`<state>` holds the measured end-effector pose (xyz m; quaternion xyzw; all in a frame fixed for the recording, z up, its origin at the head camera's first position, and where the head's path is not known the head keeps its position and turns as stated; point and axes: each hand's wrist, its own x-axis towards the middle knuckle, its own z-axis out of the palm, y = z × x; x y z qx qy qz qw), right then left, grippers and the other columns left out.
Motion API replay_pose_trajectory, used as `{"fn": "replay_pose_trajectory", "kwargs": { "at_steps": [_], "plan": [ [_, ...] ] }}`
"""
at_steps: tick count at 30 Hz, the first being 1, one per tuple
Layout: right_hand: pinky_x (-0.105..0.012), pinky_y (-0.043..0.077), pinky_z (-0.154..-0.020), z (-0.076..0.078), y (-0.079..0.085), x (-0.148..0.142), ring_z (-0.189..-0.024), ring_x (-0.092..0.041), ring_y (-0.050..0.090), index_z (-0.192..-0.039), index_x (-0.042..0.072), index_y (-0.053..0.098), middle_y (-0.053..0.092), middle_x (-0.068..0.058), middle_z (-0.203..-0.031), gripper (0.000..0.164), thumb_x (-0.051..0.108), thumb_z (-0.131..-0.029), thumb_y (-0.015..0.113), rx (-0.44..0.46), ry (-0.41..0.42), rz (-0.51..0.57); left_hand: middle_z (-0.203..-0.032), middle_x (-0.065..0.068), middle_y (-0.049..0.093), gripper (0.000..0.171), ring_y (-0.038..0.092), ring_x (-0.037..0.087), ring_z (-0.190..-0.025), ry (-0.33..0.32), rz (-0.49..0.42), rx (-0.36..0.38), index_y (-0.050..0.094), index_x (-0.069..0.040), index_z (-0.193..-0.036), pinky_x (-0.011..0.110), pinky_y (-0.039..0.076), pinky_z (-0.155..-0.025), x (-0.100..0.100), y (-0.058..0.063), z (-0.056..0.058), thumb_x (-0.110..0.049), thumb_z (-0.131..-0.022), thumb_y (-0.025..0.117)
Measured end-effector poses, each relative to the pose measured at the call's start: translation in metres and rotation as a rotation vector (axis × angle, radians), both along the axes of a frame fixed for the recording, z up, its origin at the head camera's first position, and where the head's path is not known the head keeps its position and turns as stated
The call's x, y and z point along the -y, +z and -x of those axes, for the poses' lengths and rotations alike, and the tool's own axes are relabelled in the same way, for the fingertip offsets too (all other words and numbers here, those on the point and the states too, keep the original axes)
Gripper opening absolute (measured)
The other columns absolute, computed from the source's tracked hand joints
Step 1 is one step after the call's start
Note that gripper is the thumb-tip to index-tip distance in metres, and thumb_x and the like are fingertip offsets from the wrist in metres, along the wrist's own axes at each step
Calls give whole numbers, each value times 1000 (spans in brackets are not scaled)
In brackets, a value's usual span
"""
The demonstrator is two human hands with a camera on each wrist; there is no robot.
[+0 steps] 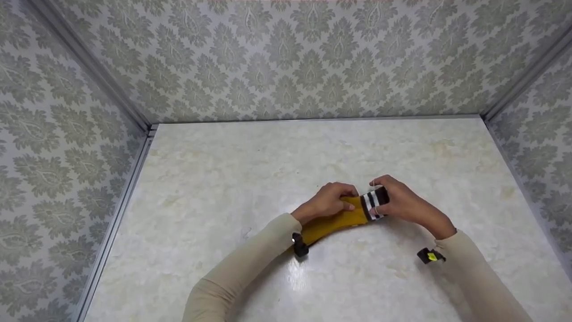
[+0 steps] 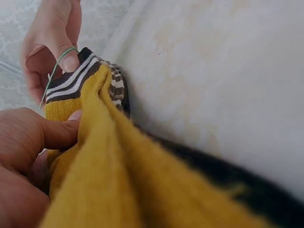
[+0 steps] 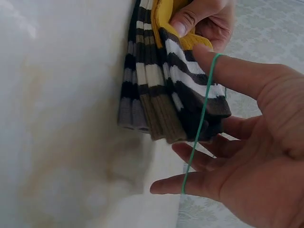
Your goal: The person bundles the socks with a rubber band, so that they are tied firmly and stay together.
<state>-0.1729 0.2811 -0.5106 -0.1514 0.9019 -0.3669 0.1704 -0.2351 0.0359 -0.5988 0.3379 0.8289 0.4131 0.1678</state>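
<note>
A bundle of socks point(image 1: 328, 226), mustard yellow on top with brown-and-white striped cuffs point(image 1: 373, 203), slants over the table. My left hand point(image 1: 331, 200) grips the yellow part, thumb on top. Several layered cuffs show in the right wrist view, including a brown-and-cream one point(image 3: 153, 73) and a dark-and-grey one point(image 3: 128, 90). A thin green rubber band point(image 3: 203, 111) is stretched between the spread thumb and little finger of my right hand point(image 3: 266, 128). That hand surrounds the cuff end, its thumb touching the stripes. In the left wrist view the band point(image 2: 58, 64) passes beside the cuff.
The pale marbled table point(image 1: 214, 179) lies under both hands. Patterned wall panels point(image 1: 286, 58) stand behind and at both sides, with a metal frame strip point(image 1: 114, 214) along the left edge. Small dark devices point(image 1: 300, 245) sit at both wrists.
</note>
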Motion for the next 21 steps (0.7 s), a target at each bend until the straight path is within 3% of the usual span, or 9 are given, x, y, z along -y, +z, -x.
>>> {"fn": "replay_pose_trajectory", "kwargs": {
  "at_steps": [2,3,9,16,21],
  "plan": [
    [-50,54,-98,2,2,3,-120,-38,61,-149,-7,50,54,-28,-147,69,13,-95,88,6,30,-33,-108,-12,79,20,63,8,-95,-12,-24,-8,80,-19,-117,26,49,-92,0,-9,5,-19,-98,86],
    [-50,54,-99,3,3,5,-120,-38,61,-148,-7,50,54,-28,-146,68,12,-95,88,10,41,-45,-107,-10,80,20,62,9,-94,-14,-33,4,80,-18,-117,26,49,-92,0,-7,3,-17,-98,86],
    [-48,55,-96,7,0,5,-117,-37,62,-144,-7,54,57,-28,-143,63,13,-95,88,18,74,-51,-110,1,81,18,60,11,-93,-2,-18,22,79,-9,-118,27,48,-92,7,40,-21,-10,-100,81],
    [-45,56,-92,6,-5,-1,-109,-32,65,-133,-3,62,67,-20,-127,50,14,-95,89,17,64,-18,-106,-2,81,15,62,8,-89,15,-89,42,79,-11,-113,25,50,-89,9,37,-22,-7,-99,81],
    [-41,57,-88,5,-6,-4,-106,-31,67,-128,-1,66,71,-19,-122,40,12,-96,87,14,41,18,-106,-4,81,15,63,9,-90,35,-66,37,79,-13,-113,26,50,-89,8,33,-19,-9,-99,82]
  ]
}}
